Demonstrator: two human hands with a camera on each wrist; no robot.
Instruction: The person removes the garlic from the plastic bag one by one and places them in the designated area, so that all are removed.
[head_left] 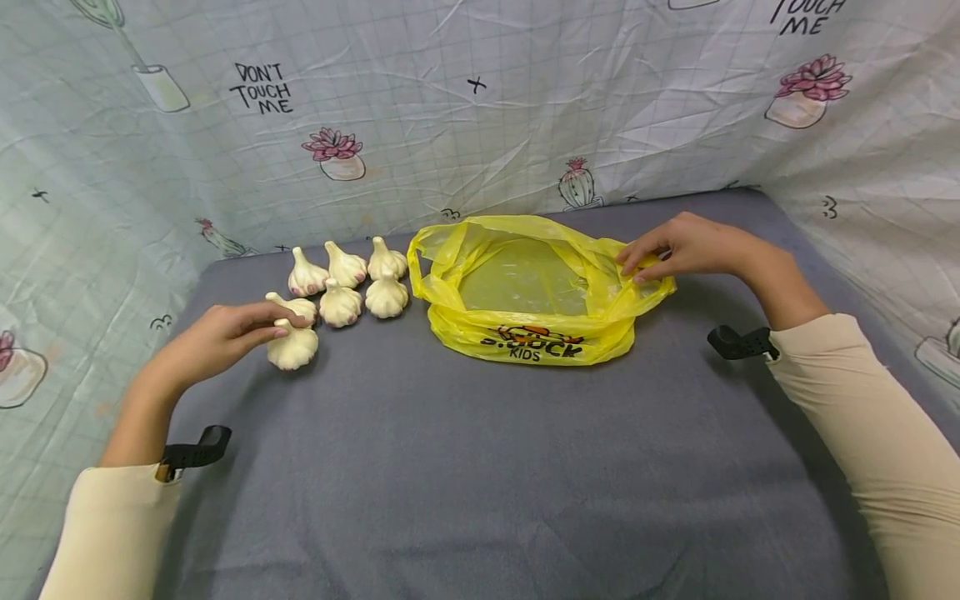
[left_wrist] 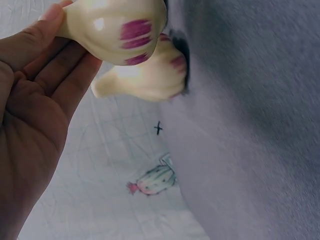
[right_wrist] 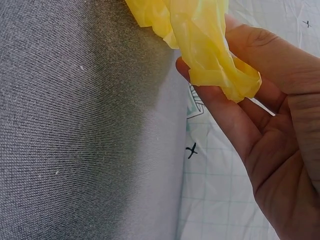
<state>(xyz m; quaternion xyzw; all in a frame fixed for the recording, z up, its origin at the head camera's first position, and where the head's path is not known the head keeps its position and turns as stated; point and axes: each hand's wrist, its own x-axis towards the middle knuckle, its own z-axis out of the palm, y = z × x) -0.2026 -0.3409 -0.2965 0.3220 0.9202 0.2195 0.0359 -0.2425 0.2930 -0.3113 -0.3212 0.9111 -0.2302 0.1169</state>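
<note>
My left hand [head_left: 238, 333] pinches a garlic bulb [head_left: 292, 348] by its stem, at the front left of a group of bulbs. In the left wrist view the thumb and fingers close on the stem of that garlic bulb [left_wrist: 120, 30], which has purple streaks. Just behind it lies another garlic bulb [left_wrist: 147, 75]. My right hand [head_left: 701, 246] grips the right side of a yellow plastic bag [head_left: 525, 337], whose mouth gapes upward. The right wrist view shows the bag's crumpled edge [right_wrist: 210, 50] between thumb and fingers.
Several more garlic bulbs [head_left: 341, 304] stand in two rows left of the bag. All rests on a grey cloth-covered table [head_left: 480, 467]. A printed white curtain [head_left: 420, 108] rises behind the table and at its sides.
</note>
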